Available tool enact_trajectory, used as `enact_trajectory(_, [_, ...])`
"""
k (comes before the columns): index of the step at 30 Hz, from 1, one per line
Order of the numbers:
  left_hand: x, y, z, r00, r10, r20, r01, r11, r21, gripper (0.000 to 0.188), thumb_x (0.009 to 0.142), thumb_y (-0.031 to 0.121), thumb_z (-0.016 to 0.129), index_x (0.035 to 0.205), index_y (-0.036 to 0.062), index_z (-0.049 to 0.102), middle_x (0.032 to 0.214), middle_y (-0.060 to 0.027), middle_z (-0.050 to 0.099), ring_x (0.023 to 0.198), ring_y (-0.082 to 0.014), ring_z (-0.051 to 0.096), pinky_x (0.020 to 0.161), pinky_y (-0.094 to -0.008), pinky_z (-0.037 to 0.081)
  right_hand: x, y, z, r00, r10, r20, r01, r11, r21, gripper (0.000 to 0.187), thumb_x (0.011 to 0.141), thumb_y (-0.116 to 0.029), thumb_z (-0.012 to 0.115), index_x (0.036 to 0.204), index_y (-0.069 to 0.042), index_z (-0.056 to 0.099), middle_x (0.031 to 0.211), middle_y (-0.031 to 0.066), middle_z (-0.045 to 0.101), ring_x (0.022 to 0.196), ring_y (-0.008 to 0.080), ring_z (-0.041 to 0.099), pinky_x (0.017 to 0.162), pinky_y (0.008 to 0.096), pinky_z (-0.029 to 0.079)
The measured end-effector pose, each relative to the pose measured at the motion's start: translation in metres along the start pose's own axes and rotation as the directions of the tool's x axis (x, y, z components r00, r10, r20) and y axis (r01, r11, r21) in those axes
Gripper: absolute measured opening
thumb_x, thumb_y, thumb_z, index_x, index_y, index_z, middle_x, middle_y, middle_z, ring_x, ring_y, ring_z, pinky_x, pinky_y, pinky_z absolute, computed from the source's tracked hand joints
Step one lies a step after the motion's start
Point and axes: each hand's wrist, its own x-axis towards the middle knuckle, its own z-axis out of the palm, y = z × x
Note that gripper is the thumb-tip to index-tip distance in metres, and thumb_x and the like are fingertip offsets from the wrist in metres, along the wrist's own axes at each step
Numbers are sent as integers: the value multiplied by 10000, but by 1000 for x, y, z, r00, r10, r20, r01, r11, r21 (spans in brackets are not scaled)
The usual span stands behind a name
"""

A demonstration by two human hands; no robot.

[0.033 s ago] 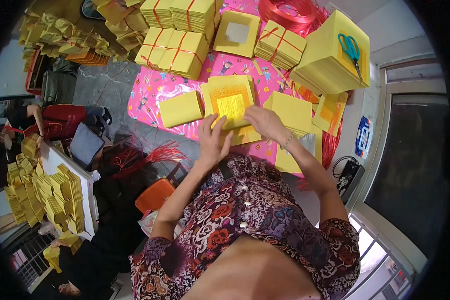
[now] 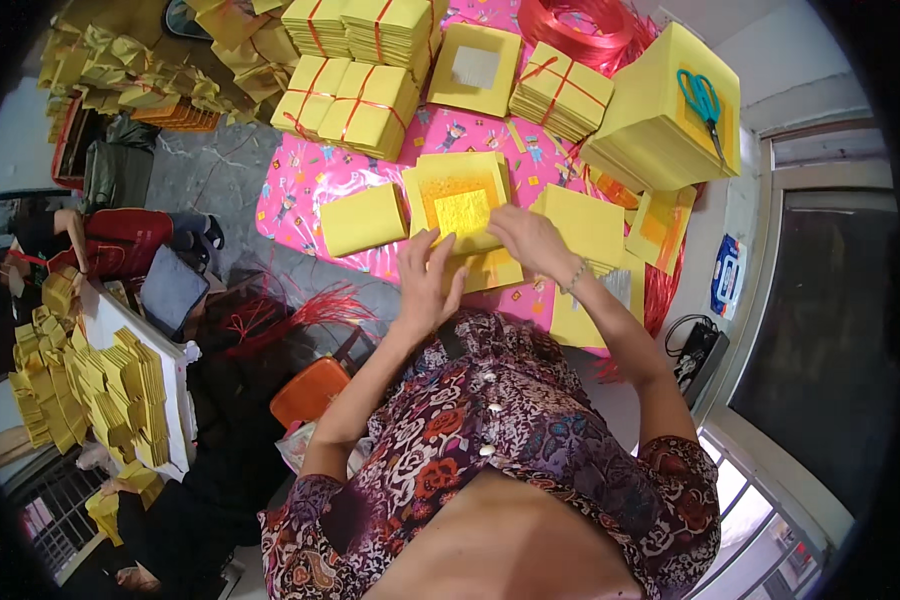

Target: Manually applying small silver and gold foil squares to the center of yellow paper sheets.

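In front of me lies a stack of yellow paper sheets (image 2: 420, 186), its top sheet printed orange with a shiny gold foil square (image 2: 463, 212) in the middle. The near edge of the top sheet curls up under my fingers. My left hand (image 2: 428, 285) touches that edge at its left end, fingers stretched and thumb apart. At the right end my right hand (image 2: 532, 242) pinches the edge between closed fingertips, which partly hide it. A folded yellow paper stack (image 2: 363, 219) sits to the left; another yellow stack (image 2: 582, 225) is beside my right hand.
A pink patterned cloth (image 2: 300, 190) covers the table. Red-tied yellow bundles (image 2: 348, 105) stand at the back. Teal scissors (image 2: 703, 98) rest on a tall paper stack (image 2: 642, 115) near a coil of red ribbon (image 2: 580, 25). Left, people work by a white table (image 2: 173, 400).
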Motion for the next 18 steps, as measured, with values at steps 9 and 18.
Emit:
enact_trajectory(9, [20, -17, 31, 937, 40, 346, -51, 998, 22, 660, 871, 254, 625, 1437, 42, 360, 1496, -198, 306, 1393, -386, 267, 1129, -517, 238, 88, 42, 7, 984, 12, -179, -20, 999, -41, 188, 919, -222, 574, 896, -36, 584, 838, 144, 565, 836, 348, 585, 729, 446, 483])
enact_trajectory(18, [28, -45, 53, 905, 27, 425, -69, 994, 84, 688, 940, 424, 489, 1501, 88, 275, 1547, -204, 227, 1437, -392, 186, 1156, -522, 165, 107, 62, 27, 973, -32, -228, -36, 957, -289, 164, 861, -217, 635, 911, -65, 602, 924, 100, 563, 910, 305, 559, 780, 422, 462])
